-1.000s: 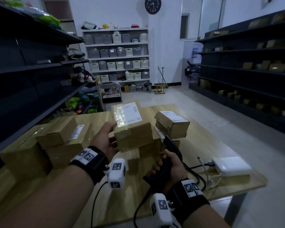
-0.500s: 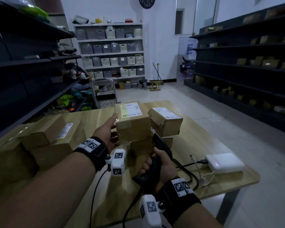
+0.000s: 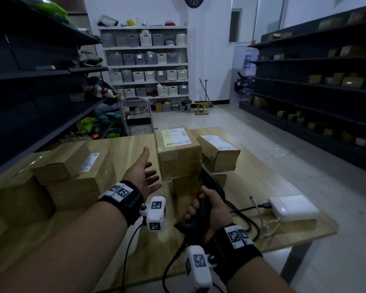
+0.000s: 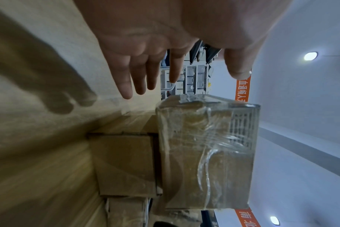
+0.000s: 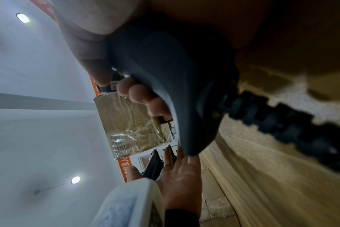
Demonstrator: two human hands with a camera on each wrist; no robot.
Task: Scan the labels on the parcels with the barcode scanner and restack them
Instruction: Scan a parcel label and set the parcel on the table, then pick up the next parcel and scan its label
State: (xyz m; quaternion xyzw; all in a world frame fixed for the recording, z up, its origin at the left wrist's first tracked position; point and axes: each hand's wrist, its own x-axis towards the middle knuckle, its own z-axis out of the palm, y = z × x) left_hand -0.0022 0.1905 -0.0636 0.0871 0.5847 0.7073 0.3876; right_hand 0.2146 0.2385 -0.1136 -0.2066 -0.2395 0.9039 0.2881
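While the right hand (image 3: pixel 207 210) curls its fingers (image 5: pixel 140 93) round the grip of the black barcode scanner (image 3: pixel 207 197), whose nose points up toward the stack, the left hand (image 3: pixel 145 176) hangs spread with straight fingers just left of the top parcel (image 3: pixel 176 151) and touches nothing. That parcel is a brown cardboard box wrapped in glossy clear tape that wrinkles over its sides, with a white shipping label (image 3: pixel 175 137) flat on its upper face; part of the label looks yellowish under the tape. It rests on a plainer brown box (image 4: pixel 126 164) in the middle of the wooden bench (image 3: pixel 262 187). Just to its right a smaller labelled parcel (image 3: pixel 219 152) sits on another box, turned at a slight angle. Well apart on the left of the bench stands a second stack of parcels (image 3: pixel 70 176), its upper box carrying a label on the side face. A white power unit (image 3: pixel 293 208) with cables lies near the right edge of the bench.
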